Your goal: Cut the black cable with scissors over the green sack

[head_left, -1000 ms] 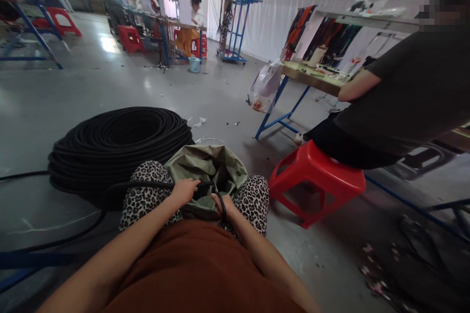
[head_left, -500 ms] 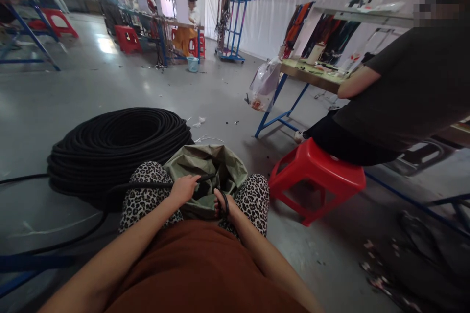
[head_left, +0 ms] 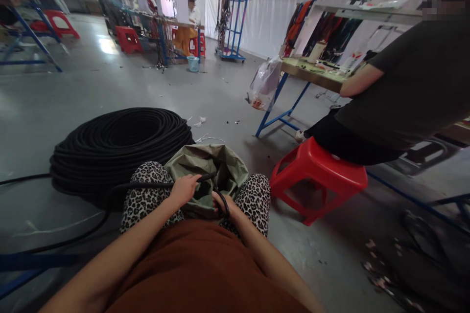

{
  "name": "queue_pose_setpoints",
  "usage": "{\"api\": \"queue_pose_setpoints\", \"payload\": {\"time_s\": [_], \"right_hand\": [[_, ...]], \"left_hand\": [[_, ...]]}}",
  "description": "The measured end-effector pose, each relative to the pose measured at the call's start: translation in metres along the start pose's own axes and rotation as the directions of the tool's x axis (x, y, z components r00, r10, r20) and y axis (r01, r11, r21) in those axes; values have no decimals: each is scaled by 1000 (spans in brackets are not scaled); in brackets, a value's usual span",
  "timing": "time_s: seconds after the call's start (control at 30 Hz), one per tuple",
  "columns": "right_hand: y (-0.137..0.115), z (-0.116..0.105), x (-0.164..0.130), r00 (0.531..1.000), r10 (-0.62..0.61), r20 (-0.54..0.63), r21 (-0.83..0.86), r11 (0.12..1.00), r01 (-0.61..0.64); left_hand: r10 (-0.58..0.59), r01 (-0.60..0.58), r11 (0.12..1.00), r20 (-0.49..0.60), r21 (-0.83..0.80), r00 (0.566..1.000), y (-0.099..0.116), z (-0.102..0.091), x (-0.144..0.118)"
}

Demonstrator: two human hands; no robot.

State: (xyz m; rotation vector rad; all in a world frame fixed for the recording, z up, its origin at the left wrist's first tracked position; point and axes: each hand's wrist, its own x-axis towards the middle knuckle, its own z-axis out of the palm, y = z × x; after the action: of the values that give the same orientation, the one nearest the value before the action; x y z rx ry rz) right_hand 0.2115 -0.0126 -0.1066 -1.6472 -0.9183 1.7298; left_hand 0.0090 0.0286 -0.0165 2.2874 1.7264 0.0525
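My left hand [head_left: 184,189] grips a black cable [head_left: 143,185] that runs across my left knee from a big coil of black cable [head_left: 117,149] on the floor. My right hand [head_left: 223,203] is closed around a dark tool with a looped handle, held at the cable's end; the tool's jaws are hidden. Both hands sit over an open olive-green bag [head_left: 209,171] wedged between my knees in leopard-print trousers.
A red plastic stool [head_left: 323,176] stands to my right with a person in a dark shirt [head_left: 407,88] sitting on it at a blue-legged worktable [head_left: 312,76]. Further stools, racks and people are at the far left. Scraps litter the floor at bottom right.
My right hand has shifted slightly at the cable's end, closing and turning on the tool. My left hand keeps its grip. The view has barely moved.
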Motion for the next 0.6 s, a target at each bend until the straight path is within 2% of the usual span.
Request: {"api": "queue_pose_setpoints", "payload": {"time_s": [0.3, 0.6], "right_hand": [[4, 0, 3, 1000, 6, 16, -30, 1000, -5], [6, -1, 5, 1000, -3, 27, -13, 1000, 3]], "left_hand": [[19, -19, 999, 3, -35, 1000, 1, 4, -5], [22, -23, 1000, 35, 7, 999, 5, 2, -7]]}}
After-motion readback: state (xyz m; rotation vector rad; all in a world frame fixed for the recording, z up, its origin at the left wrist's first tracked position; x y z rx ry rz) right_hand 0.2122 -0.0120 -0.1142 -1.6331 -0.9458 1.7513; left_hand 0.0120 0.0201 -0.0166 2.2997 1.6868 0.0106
